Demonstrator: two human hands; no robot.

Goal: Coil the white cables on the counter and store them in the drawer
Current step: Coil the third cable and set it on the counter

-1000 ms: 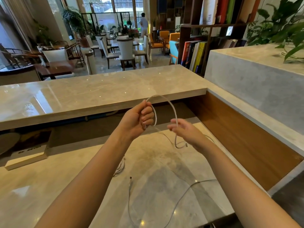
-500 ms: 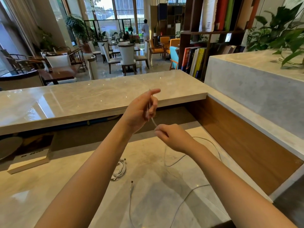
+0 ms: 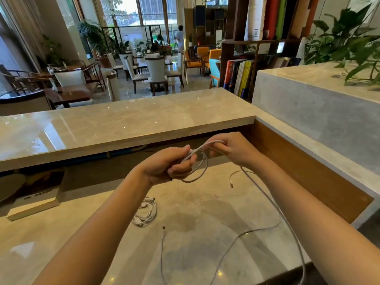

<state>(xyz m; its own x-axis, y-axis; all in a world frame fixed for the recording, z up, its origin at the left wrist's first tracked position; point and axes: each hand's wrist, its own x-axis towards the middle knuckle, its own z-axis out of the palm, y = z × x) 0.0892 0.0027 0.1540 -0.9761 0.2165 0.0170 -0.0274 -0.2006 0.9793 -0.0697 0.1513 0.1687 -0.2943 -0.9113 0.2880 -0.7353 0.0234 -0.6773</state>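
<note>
My left hand (image 3: 166,164) grips a small loop of white cable (image 3: 202,169) above the lower marble counter (image 3: 82,229). My right hand (image 3: 232,148) pinches the same cable just to the right and lifts a strand over the loop. The cable's free length trails down past my right forearm and off the counter's front edge. A second white cable (image 3: 224,251) lies loose on the counter in front. A coiled white cable bundle (image 3: 147,212) rests on the counter under my left forearm. No drawer is in view.
A raised marble ledge (image 3: 127,124) runs across behind the hands. A wood panel (image 3: 298,167) and a grey stone block (image 3: 316,120) wall the right side. A flat box (image 3: 35,202) sits at the left under the ledge. Chairs, bookshelves and plants fill the background.
My hands have dropped lower and drawn apart sideways. The cable in my left hand now forms a visible loop, and my right hand has swung up to the right with a strand.
</note>
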